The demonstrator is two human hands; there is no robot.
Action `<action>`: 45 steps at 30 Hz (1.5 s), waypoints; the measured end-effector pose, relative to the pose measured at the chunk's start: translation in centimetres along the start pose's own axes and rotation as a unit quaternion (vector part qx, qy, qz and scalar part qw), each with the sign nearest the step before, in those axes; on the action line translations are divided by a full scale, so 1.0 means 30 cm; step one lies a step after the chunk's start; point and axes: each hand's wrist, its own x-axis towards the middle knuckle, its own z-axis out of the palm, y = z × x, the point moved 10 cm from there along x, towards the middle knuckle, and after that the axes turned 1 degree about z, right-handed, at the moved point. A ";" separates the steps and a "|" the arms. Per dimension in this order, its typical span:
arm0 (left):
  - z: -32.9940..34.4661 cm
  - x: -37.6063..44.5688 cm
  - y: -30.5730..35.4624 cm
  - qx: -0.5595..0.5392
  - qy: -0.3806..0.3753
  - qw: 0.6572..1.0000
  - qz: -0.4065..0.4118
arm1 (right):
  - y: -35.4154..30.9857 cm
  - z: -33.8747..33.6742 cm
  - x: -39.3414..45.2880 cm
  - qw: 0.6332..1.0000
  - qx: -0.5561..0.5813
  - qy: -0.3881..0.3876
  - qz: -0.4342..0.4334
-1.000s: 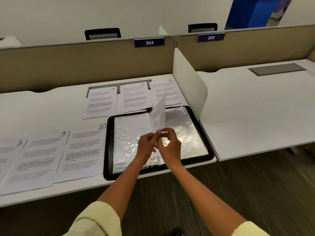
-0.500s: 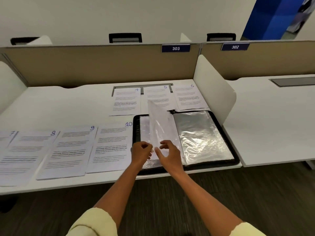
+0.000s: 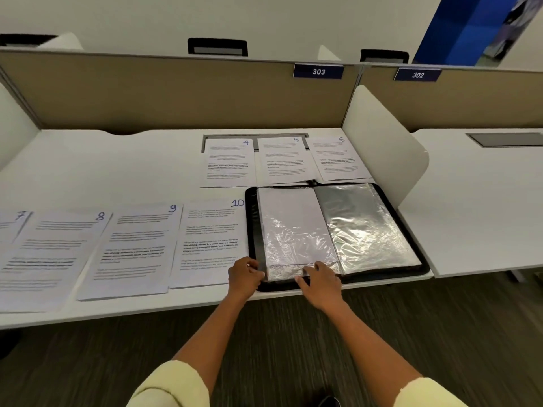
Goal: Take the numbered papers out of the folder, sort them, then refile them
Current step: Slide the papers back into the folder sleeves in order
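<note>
The black folder (image 3: 423, 268) lies open at the desk's front right. Its left page is a clear sleeve (image 3: 293, 230) lying flat with a white sheet inside, blank side up. Shiny empty sleeves (image 3: 364, 224) fill the right half. My left hand (image 3: 244, 276) is curled at the folder's near left corner, its fingertips on the sleeve's bottom edge. My right hand (image 3: 320, 284) rests with its fingers on the sleeve's lower edge. Papers 4 (image 3: 227, 161), 5 (image 3: 283, 160) and 6 (image 3: 338, 158) lie behind the folder. Papers 7 (image 3: 11, 227), 8 (image 3: 50, 257), 9 (image 3: 132, 248) and 10 (image 3: 210, 242) lie in a row left of it.
A white side divider (image 3: 385, 148) stands just right of the folder. A beige partition (image 3: 176, 92) closes off the back of the desk. Beyond the divider is a neighbouring desk (image 3: 484, 201). The folder's near edge sits at the desk's front edge.
The sleeve that both hands held upright has been turned over to the left and now lies flat on the folder's left half. Both hands came down to its bottom edge.
</note>
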 end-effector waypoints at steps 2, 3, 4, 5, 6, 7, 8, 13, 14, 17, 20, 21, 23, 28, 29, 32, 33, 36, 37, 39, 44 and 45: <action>-0.035 0.012 0.000 0.041 0.015 0.999 0.029 | -0.013 -0.004 -0.009 1.000 0.001 0.016 0.012; -0.051 0.015 0.008 0.056 0.020 0.997 0.044 | -0.017 -0.011 -0.014 0.999 0.009 0.027 0.018; -0.064 0.017 0.018 0.065 0.023 0.996 0.059 | -0.019 -0.019 -0.015 0.999 0.020 0.040 0.023; -0.078 0.023 0.021 0.072 0.024 0.994 0.074 | -0.028 -0.029 -0.016 0.998 0.029 0.055 0.028; -0.090 0.030 0.023 0.078 0.023 0.993 0.086 | -0.035 -0.038 -0.016 0.997 0.036 0.067 0.031; -0.103 0.040 0.023 0.082 0.021 0.991 0.099 | -0.051 -0.047 -0.013 0.996 0.042 0.076 0.031; -0.113 0.049 0.023 0.085 0.019 0.990 0.110 | -0.068 -0.053 -0.007 0.995 0.047 0.081 0.029; -0.185 0.108 0.023 0.137 0.039 0.979 0.145 | -0.209 -0.089 0.054 0.994 0.034 0.106 -0.021; -0.199 0.121 0.028 0.165 0.046 0.973 0.152 | -0.239 -0.095 0.072 0.993 0.024 0.108 -0.030; -0.246 0.185 0.025 0.236 0.055 0.958 0.152 | -0.336 -0.098 0.139 0.993 -0.009 0.102 -0.063; -0.285 0.266 0.021 0.285 0.054 0.946 0.145 | -0.421 -0.100 0.219 0.990 -0.027 0.105 -0.089; -0.300 0.294 0.024 0.296 0.062 0.942 0.145 | -0.447 -0.101 0.252 0.990 -0.025 0.107 -0.093; -0.332 0.367 0.030 0.311 0.072 0.937 0.144 | -0.506 -0.107 0.331 0.988 -0.017 0.112 -0.101; -0.390 0.548 0.050 0.344 0.066 0.928 0.127 | -0.639 -0.112 0.523 0.987 -0.005 0.110 -0.119; -0.397 0.580 0.054 0.356 0.063 0.924 0.126 | -0.659 -0.115 0.553 0.987 -0.007 0.111 -0.119; -0.427 0.719 0.076 0.372 0.058 0.918 0.127 | -0.716 -0.128 0.686 0.988 0.001 0.106 -0.108; -0.435 0.761 0.082 0.374 0.057 0.917 0.125 | -0.728 -0.130 0.724 0.989 0.004 0.104 -0.107; -0.450 0.874 0.104 0.381 0.057 0.914 0.127 | -0.764 -0.127 0.841 0.990 0.002 0.095 -0.108; -0.451 0.915 0.110 0.383 0.056 0.913 0.129 | -0.776 -0.128 0.883 0.989 0.002 0.097 -0.108; -0.456 0.981 0.121 0.384 0.062 0.911 0.138 | -0.794 -0.135 0.945 0.989 0.003 0.105 -0.108; -0.461 1.148 0.127 0.395 0.077 0.902 0.156 | -0.841 -0.150 1.098 0.988 0.021 0.105 -0.110; -0.458 1.177 0.126 0.393 0.078 0.903 0.156 | -0.845 -0.155 1.130 0.989 0.021 0.102 -0.107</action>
